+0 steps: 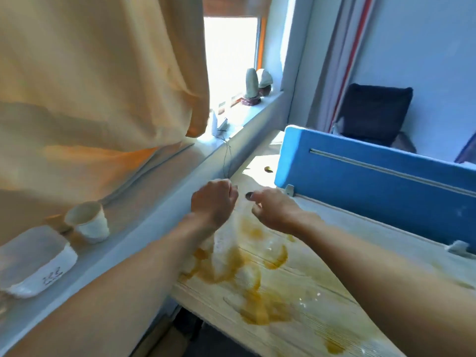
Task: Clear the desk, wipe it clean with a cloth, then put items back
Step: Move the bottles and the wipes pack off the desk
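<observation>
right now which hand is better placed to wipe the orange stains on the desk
Left, probably. The left hand grips what looks like a pale cloth, blurred, hanging over the orange stains. The right hand hovers beside it; its hold is unclear.

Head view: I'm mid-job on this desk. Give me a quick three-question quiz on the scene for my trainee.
1. True or false: the desk has orange stains on it.
2. Where is the cup? A: on the desk. B: on the sill. C: in a hand.
3. Fill in: the divider along the desk's far edge is coloured ____.

Key: 1 true; 2 B; 3 blue.
</observation>
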Demonstrator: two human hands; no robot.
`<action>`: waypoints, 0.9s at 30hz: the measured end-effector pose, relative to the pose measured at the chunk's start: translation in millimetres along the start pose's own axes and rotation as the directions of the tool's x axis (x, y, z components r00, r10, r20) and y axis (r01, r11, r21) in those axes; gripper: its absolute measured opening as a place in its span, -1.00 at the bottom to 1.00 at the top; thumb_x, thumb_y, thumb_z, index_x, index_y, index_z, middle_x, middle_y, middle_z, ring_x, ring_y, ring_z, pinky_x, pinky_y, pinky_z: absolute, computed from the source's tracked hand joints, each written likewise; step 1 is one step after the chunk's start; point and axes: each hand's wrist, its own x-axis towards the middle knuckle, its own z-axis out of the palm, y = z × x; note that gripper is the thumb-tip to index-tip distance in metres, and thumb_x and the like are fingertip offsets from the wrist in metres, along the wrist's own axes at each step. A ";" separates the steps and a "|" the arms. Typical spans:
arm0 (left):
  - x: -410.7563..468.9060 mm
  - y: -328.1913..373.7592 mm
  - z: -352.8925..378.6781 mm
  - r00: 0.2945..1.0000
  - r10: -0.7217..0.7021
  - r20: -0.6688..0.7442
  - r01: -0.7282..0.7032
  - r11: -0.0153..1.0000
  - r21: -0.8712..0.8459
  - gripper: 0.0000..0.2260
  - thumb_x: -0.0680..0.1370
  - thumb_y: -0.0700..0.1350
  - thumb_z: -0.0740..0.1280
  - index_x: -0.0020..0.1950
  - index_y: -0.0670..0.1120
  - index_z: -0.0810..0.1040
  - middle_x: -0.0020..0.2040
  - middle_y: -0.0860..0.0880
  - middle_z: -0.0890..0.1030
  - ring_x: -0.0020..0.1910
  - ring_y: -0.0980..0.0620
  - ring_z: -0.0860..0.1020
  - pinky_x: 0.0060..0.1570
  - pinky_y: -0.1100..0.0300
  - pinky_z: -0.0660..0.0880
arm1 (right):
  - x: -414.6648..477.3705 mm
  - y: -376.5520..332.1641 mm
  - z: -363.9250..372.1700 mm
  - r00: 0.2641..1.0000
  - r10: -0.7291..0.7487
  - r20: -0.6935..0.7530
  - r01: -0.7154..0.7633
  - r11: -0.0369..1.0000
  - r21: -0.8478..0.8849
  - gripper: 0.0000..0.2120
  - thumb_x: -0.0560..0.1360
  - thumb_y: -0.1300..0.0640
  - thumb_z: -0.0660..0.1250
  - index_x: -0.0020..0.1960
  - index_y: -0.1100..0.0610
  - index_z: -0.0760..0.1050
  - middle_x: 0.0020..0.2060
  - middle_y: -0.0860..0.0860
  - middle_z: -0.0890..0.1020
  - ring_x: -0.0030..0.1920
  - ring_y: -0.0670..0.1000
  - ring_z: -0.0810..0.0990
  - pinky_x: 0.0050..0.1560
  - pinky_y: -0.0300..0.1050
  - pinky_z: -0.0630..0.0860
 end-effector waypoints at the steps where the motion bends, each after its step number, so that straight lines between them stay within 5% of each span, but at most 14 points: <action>1: 5.9 26.5 14.3 0.999 0.036 0.016 -0.036 0.999 -0.009 -0.68 0.67 0.07 0.14 -0.17 -0.06 0.49 -0.19 -0.02 0.55 -0.25 -0.01 0.46 -0.27 0.15 0.38 | -12.9 27.0 -9.9 0.998 0.055 -0.001 -0.055 0.998 -0.010 -0.73 0.59 0.05 0.24 0.22 0.09 0.56 0.15 0.06 0.63 0.06 0.08 0.61 0.07 0.05 0.60; 8: 3.0 238.5 105.4 0.938 0.307 0.158 -0.291 0.949 -0.116 -0.69 0.67 -0.02 0.18 -0.26 -0.05 0.42 -0.28 0.02 0.50 -0.41 0.10 0.40 -0.46 0.28 0.24 | -131.8 223.6 -65.7 0.884 0.456 -0.099 -0.452 0.890 0.058 -0.84 0.54 0.09 0.22 -0.14 0.06 0.55 -0.10 0.06 0.66 -0.07 0.15 0.61 -0.11 -0.02 0.55; 10: -1.7 294.5 137.3 0.912 0.352 0.211 -0.325 0.933 -0.154 -0.68 0.66 -0.03 0.15 -0.26 -0.08 0.45 -0.28 -0.01 0.54 -0.37 0.06 0.45 -0.40 0.18 0.37 | -165.3 276.1 -76.2 0.832 0.542 -0.122 -0.530 0.840 0.117 -0.79 0.55 0.02 0.26 -0.24 0.04 0.48 -0.18 0.02 0.64 -0.12 0.12 0.59 -0.15 -0.04 0.52; 16: -25.9 458.8 228.2 0.846 0.382 0.372 -0.298 0.917 -0.265 -0.68 0.66 -0.08 0.12 -0.30 -0.04 0.36 -0.31 -0.02 0.53 -0.39 0.05 0.43 -0.42 0.20 0.29 | -252.6 438.3 -85.1 0.646 0.762 -0.052 -0.695 0.614 0.373 -0.65 0.55 -0.02 0.25 -0.36 0.10 0.42 -0.36 0.03 0.55 -0.24 0.10 0.54 -0.26 -0.08 0.39; 22: -41.2 592.3 331.9 0.639 0.381 0.669 -0.180 0.919 -0.352 -0.73 0.61 -0.14 0.13 -0.29 -0.11 0.37 -0.38 -0.01 0.44 -0.42 0.00 0.37 -0.42 0.15 0.33 | -310.7 584.7 -53.9 0.412 0.895 0.170 -0.624 0.141 0.768 -0.86 0.54 0.17 0.21 -0.20 0.10 0.43 -0.30 0.09 0.46 -0.28 0.06 0.44 -0.31 -0.11 0.37; 27: -52.0 612.3 371.6 0.586 0.353 0.730 -0.095 0.924 -0.370 -0.78 0.61 -0.12 0.15 -0.11 -0.15 0.54 -0.23 -0.08 0.60 -0.27 -0.06 0.51 -0.30 0.14 0.44 | -308.7 614.2 -33.4 0.304 0.899 0.315 -0.371 -0.193 0.909 -0.84 0.59 0.22 0.20 -0.16 0.13 0.44 -0.34 0.07 0.42 -0.35 0.04 0.39 -0.39 -0.17 0.33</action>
